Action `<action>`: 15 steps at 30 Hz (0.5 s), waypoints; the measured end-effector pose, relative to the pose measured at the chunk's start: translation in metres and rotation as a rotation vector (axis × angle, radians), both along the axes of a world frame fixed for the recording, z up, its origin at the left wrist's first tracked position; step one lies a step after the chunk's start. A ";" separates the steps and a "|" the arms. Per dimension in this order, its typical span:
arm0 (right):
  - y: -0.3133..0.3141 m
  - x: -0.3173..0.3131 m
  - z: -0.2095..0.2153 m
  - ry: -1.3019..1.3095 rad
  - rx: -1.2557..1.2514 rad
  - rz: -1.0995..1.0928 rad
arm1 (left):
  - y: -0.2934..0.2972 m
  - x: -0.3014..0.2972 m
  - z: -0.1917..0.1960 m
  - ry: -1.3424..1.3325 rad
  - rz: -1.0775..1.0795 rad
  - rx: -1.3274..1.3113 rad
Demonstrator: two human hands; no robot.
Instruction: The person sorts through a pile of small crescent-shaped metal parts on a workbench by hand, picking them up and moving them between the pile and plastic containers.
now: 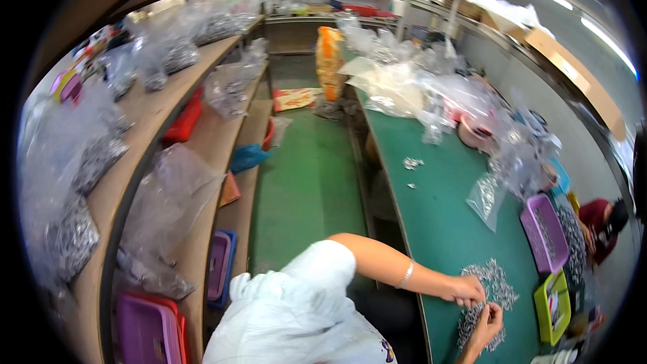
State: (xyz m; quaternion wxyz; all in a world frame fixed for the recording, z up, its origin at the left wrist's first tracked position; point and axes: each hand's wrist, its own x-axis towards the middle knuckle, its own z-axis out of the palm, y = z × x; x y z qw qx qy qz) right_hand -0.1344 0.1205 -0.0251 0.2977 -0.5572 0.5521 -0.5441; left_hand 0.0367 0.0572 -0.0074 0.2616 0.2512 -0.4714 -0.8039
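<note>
My left hand (466,290), with a bracelet on its wrist, is over the green table at lower right, fingers curled closed. Just nearer, my right hand (490,325) has thumb and fingers pinched together, its tips close to the left hand's. Whatever the fingers hold is too small to make out. Around and below both hands lies a loose pile of small silvery metal parts (500,284), spread on the tabletop.
Beyond the pile stand a purple basket (544,232) and a lime-green basket (552,307). Clear bags of metal parts (486,201) crowd the table's far side. Shelves (151,118) with more bags line the left across a green aisle (303,182). Another person (596,229) sits at far right.
</note>
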 end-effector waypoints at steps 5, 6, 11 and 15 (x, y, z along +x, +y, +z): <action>0.016 0.004 0.020 -0.399 0.202 -0.054 | -0.051 0.040 -0.005 0.111 0.169 0.361; 0.016 0.004 0.019 -0.469 0.214 -0.043 | -0.066 0.054 -0.009 0.165 0.258 0.439; 0.016 -0.011 0.009 -0.776 0.325 -0.008 | -0.120 0.121 -0.022 0.757 0.594 0.679; 0.011 -0.011 0.008 -0.918 0.372 -0.017 | -0.136 0.146 -0.011 0.973 0.787 0.661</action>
